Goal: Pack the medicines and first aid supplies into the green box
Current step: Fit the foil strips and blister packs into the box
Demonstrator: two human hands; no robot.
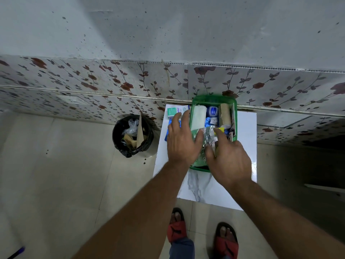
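The green box [214,99] stands on a white marble-pattern table [203,187] against the wall. Inside lie a white bandage roll [198,117], a tan bandage roll [225,114], a blue-lidded jar [212,110] and small blue items. Both hands hover over the box's near half. My right hand [228,158] pinches silver foil medicine strips [210,136] between thumb and fingers. My left hand [182,141] touches the same strips with its thumb, fingers spread over the box's left rim. A white-green medicine carton [175,111] and a blue packet [169,128] lie left of the box.
A black bin [133,136] lined with a bag and holding scraps stands on the floor left of the table. The flowered wall panel [112,81] runs behind the table. My feet in red sandals [202,234] stand before the table's near edge.
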